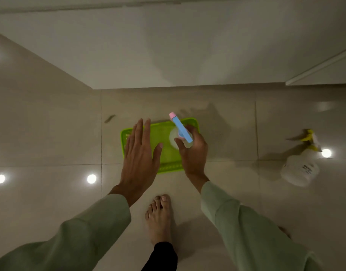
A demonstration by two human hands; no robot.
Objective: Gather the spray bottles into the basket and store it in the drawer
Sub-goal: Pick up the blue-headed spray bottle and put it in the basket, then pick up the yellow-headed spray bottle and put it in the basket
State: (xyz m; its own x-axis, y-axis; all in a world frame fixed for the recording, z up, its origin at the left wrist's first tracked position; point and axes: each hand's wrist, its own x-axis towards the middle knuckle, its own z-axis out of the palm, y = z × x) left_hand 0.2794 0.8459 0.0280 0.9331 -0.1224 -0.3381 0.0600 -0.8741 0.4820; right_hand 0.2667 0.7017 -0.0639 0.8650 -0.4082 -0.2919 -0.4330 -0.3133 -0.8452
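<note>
With the right hand gripping the blue-and-pink-headed clear spray bottle over the shallow lime-green plastic basket and the left hand open flat above it, that top-heavy bottle may topple out over the low rim.

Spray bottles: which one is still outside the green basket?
The white spray bottle with the yellow trigger, standing alone on the tiled floor to the right. The blue-and-pink-topped bottle is held over the green plastic basket.
</note>
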